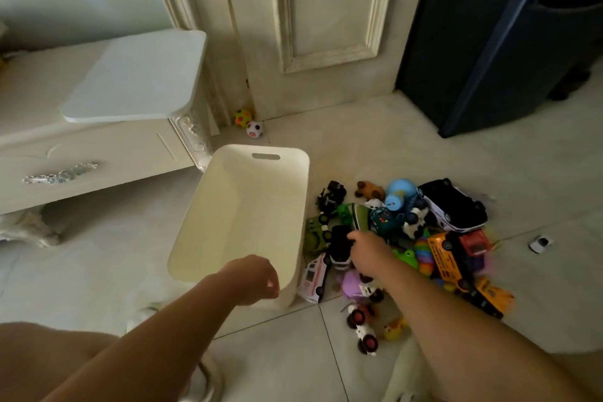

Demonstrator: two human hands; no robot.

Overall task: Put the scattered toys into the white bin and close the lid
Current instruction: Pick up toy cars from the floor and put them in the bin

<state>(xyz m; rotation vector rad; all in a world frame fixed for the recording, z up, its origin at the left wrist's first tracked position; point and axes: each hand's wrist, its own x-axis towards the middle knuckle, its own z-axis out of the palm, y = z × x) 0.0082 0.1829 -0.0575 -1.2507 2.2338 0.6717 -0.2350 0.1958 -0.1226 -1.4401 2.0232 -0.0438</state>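
Note:
The white bin (248, 206) stands open and empty on the tiled floor. Its flat white lid (137, 75) lies on the low cabinet to the left. My left hand (257, 281) grips the bin's near rim. To the right of the bin lies a pile of toys: a black and white car (453, 206), a yellow truck (453, 258), a blue round toy (399, 192), a white ambulance (315, 276), a green vehicle (316, 233). My right hand (367, 250) reaches into the pile and closes on a small black toy car (339, 245).
Two small balls (248, 122) rest at the foot of the cream door. A tiny white car (540, 243) sits alone on the floor at the right. A dark blue cabinet (489, 42) stands at the back right. The ornate white cabinet (98, 147) borders the bin's left.

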